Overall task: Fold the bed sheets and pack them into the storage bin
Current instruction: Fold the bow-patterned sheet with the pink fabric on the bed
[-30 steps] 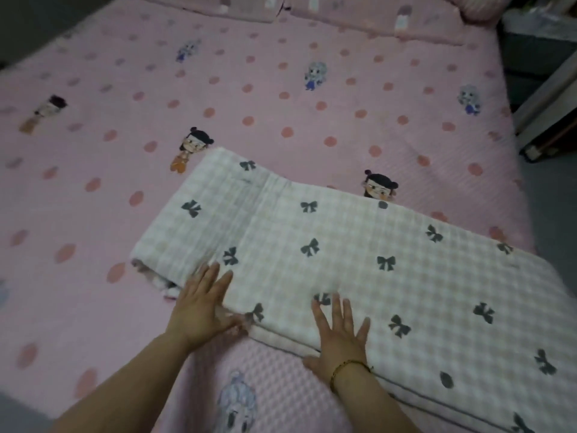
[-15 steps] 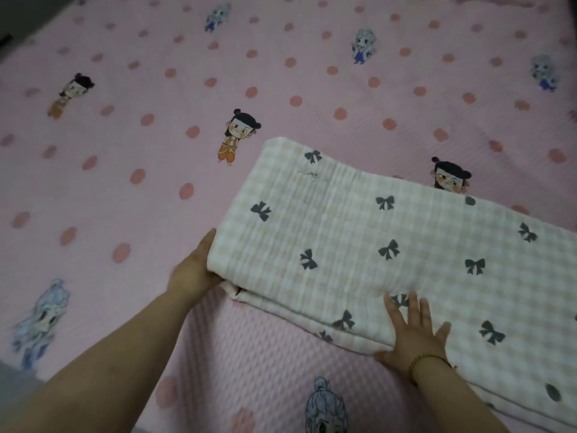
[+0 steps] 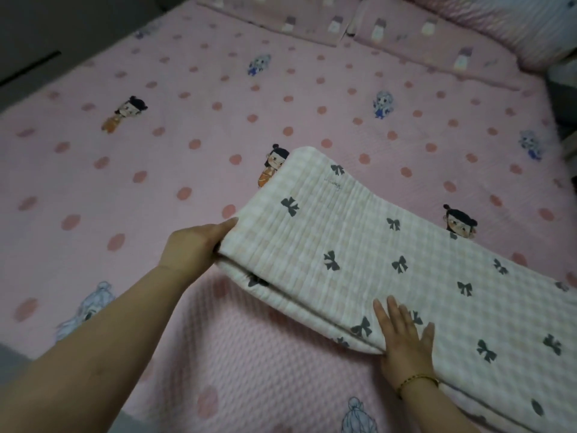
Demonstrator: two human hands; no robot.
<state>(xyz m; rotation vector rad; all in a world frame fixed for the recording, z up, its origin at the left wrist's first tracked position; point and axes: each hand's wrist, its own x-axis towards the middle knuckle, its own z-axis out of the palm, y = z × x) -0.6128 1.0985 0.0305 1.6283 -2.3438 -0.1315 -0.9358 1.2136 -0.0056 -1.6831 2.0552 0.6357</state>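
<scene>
Whereas the left hand [image 3: 193,248] lay flat a second ago, it now grips the raised end of the folded sheet [image 3: 390,260]; the right hand [image 3: 406,342] presses flat, fingers spread, on its near edge. The folded sheet rests on the pink bed [image 3: 187,120]; pillows [image 3: 406,29] beyond.

The bed [image 3: 93,189] fills nearly the whole view, spread with a pink quilted cover [image 3: 249,364] printed with darker pink dots and small cartoon figures. On it lies a folded sheet [image 3: 390,260] in a pale check with dark bows. It is a long, layered band running from the middle of the bed to the near right edge, and it overlaps two of the printed figures. At the far end lie two flat pink pillows [image 3: 281,23] side by side, with a striped pink cushion [image 3: 515,29] in the right corner.
</scene>
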